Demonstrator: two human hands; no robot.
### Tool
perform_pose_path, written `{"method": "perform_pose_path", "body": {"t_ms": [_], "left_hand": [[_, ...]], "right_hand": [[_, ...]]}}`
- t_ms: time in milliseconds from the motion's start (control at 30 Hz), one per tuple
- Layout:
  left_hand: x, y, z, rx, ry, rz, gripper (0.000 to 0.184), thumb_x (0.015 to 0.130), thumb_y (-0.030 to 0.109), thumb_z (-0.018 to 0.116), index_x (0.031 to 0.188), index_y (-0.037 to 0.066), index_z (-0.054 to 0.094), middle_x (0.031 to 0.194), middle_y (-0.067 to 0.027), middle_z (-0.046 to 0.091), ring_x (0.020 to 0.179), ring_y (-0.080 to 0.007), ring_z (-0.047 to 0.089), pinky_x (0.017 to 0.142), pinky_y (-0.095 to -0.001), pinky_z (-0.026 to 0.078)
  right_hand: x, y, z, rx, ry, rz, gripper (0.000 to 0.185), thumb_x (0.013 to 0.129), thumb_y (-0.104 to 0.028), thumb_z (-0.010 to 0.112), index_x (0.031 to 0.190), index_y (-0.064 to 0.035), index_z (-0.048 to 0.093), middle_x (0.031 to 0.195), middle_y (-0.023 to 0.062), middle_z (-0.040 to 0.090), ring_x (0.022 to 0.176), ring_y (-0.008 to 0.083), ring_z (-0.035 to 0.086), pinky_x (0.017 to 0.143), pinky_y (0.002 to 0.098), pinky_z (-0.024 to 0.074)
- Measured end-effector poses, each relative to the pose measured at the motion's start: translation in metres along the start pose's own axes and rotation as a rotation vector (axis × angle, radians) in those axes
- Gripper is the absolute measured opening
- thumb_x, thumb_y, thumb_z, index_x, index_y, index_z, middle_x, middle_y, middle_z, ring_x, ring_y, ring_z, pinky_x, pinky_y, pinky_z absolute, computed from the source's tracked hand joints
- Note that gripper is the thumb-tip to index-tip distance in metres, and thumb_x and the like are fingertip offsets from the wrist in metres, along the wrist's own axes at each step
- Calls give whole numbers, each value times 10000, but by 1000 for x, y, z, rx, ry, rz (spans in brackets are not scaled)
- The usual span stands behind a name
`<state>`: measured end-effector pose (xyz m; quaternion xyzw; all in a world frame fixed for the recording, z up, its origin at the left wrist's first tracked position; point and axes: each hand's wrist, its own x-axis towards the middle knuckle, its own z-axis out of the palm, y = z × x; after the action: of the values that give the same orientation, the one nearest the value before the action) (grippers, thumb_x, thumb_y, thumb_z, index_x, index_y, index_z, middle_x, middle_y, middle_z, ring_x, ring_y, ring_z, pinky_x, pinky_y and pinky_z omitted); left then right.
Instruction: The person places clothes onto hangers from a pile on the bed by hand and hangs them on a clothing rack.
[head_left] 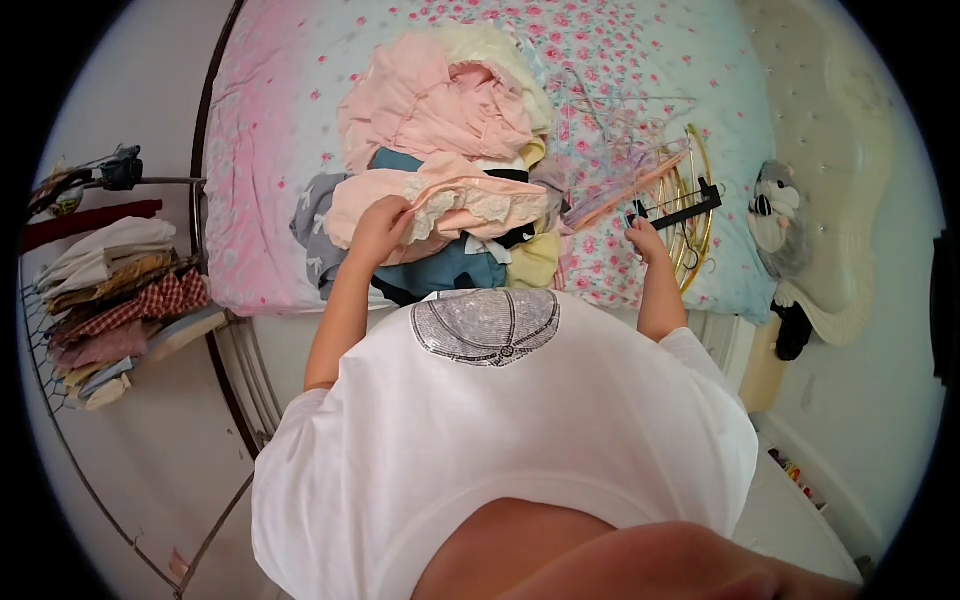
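My left hand (382,228) is closed on the edge of a peach garment with white lace trim (450,203), which lies spread over the heap of clothes. In my right hand (645,242) is one end of a black clip hanger (690,208), held just above the bed. Beside that hand, several gold hangers (697,245) and a bunch of pink and lilac hangers (625,150) lie together. Beyond the lace garment sits a large crumpled pink garment (430,105). Teal (455,272) and yellow (535,262) pieces of clothing stick out beneath the peach one.
The floral bedsheet (265,130) spreads under everything. At the left stands a rack with a stack of folded clothes (125,300). A grey plush toy (780,215) rests against the tufted headboard (835,130) at right, with a black item (793,330) near it.
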<state>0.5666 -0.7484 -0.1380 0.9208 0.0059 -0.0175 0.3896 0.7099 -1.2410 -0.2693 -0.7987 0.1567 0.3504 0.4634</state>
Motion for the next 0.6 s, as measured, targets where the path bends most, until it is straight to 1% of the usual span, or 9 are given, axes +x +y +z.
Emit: {"method": "perform_pose_path", "body": {"t_ms": [33, 67, 133, 167, 267, 367, 467, 533, 600], "left_hand": [[-1, -1, 1, -6, -1, -5, 130, 779, 115, 547, 811, -10, 565, 767, -139, 558, 695, -288, 537, 629, -352, 428], [-1, -2, 1, -11, -1, -10, 130, 780, 116, 546, 811, -10, 564, 767, -138, 558, 695, -288, 537, 629, -352, 428], [-3, -2, 1, 2, -25, 3, 116, 789, 97, 549, 830, -12, 559, 774, -126, 555, 678, -254, 532, 618, -325, 425], [-2, -2, 1, 10, -32, 10, 110, 794, 87, 551, 839, -14, 556, 778, -120, 554, 670, -236, 529, 613, -312, 424], [-2, -4, 3, 21, -39, 14, 109, 796, 88, 548, 834, -13, 558, 776, -122, 553, 674, -241, 531, 614, -313, 424], [-2, 0, 4, -1, 12, 63, 133, 787, 125, 538, 805, -5, 559, 756, -143, 550, 711, -298, 530, 649, -371, 420], [-1, 3, 3, 13, -8, 40, 134, 788, 127, 535, 810, -4, 559, 756, -142, 551, 715, -301, 527, 659, -372, 417], [-2, 3, 4, 9, -15, 26, 133, 789, 124, 535, 811, -5, 560, 757, -141, 551, 709, -298, 527, 652, -369, 418], [-2, 4, 5, 3, -27, 4, 131, 789, 121, 535, 810, -6, 560, 757, -140, 550, 704, -295, 527, 646, -365, 419]], "right_hand": [[-6, -3, -3, 13, -44, 36, 206, 700, -83, 593, 770, -61, 400, 632, 3, 403, 490, 97, 364, 424, 262, 306], [-10, -6, -1, 0, -28, 46, 218, 697, -87, 595, 756, -72, 386, 620, -1, 381, 481, 94, 346, 413, 258, 289], [-8, -18, 5, -26, 3, 62, 246, 689, -94, 600, 730, -95, 357, 595, -7, 337, 461, 87, 310, 391, 249, 255], [17, 2, 10, 8, 108, -33, 158, 688, -96, 595, 793, -62, 481, 593, 11, 466, 436, 117, 409, 373, 262, 298], [46, 4, 35, -347, 387, -177, 235, 684, -148, 607, 859, -7, 538, 660, 67, 549, 533, 184, 512, 473, 321, 400], [90, 14, 55, -387, 478, -238, 322, 667, -222, 620, 875, 20, 577, 696, 92, 578, 618, 218, 545, 579, 360, 432], [85, -18, 69, -426, 407, -405, 299, 650, -241, 606, 774, 30, 586, 674, 135, 579, 615, 244, 555, 574, 381, 421], [91, -30, 72, -394, 224, -305, 269, 654, -219, 601, 749, 32, 592, 724, 169, 599, 677, 280, 579, 606, 389, 428], [100, -36, 76, -364, 162, -154, 244, 665, -204, 594, 733, 31, 597, 750, 180, 611, 714, 299, 590, 629, 392, 433]]}}
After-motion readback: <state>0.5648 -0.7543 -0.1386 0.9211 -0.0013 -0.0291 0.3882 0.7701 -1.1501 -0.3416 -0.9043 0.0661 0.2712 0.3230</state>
